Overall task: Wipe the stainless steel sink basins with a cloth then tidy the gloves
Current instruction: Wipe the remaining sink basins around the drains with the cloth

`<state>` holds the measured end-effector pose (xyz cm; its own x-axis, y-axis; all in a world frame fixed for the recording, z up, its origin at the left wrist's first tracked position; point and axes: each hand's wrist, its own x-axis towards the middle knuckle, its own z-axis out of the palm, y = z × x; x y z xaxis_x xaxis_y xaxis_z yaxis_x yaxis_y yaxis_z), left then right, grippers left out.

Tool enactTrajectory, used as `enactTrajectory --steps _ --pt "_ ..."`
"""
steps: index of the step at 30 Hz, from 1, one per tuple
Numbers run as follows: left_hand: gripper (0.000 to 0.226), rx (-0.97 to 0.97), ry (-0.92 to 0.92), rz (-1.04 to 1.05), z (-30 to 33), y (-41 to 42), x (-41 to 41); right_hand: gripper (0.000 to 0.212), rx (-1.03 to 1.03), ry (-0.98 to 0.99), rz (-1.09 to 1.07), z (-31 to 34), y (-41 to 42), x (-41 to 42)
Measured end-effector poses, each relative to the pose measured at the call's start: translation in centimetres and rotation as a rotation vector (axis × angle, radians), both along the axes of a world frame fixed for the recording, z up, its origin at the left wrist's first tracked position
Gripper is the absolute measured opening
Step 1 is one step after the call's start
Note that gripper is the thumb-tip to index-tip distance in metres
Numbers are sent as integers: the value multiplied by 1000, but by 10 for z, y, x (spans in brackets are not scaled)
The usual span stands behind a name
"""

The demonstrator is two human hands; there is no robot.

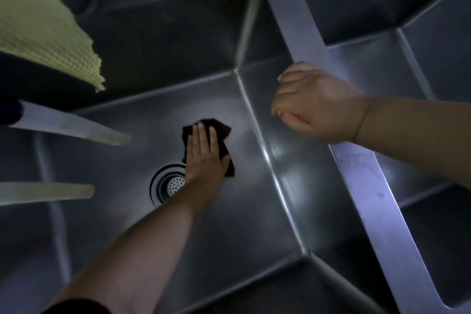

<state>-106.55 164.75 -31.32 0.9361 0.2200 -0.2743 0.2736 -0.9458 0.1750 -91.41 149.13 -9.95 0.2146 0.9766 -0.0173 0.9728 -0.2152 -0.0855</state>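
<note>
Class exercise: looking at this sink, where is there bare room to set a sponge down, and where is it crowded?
Bare floor lies between the left hand with its dark cloth and the basin's right wall. The right basin beyond the divider also shows bare floor. Crowded: the drain beside that hand, the divider top where the right hand grips, and the left side under the two spouts.

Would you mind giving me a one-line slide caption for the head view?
Left hand presses a dark cloth flat on the sink floor beside the drain; right hand grips the divider.
</note>
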Motion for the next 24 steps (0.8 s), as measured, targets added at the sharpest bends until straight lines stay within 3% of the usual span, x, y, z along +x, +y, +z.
enactTrajectory --steps 5,10,16,20,22,24 --pt "83 -55 -22 175 -3 23 85 29 35 9 8 -4 -2 2" --pt "80 -41 -18 -56 -8 -22 118 30 47 16 15 -4 -3 3" --pt "72 -19 -44 -184 -10 -62 66 35 4 -12 -13 -5 -1 2" --pt "71 -133 8 -325 -3 -92 2 30 7 -31 -23 -3 0 0" --pt "75 -146 35 -517 4 -101 -32 32 1 -40 -29 -2 0 -1" --pt "63 -126 40 -770 9 -104 -65 33 -7 -45 -34 -2 -1 -1"
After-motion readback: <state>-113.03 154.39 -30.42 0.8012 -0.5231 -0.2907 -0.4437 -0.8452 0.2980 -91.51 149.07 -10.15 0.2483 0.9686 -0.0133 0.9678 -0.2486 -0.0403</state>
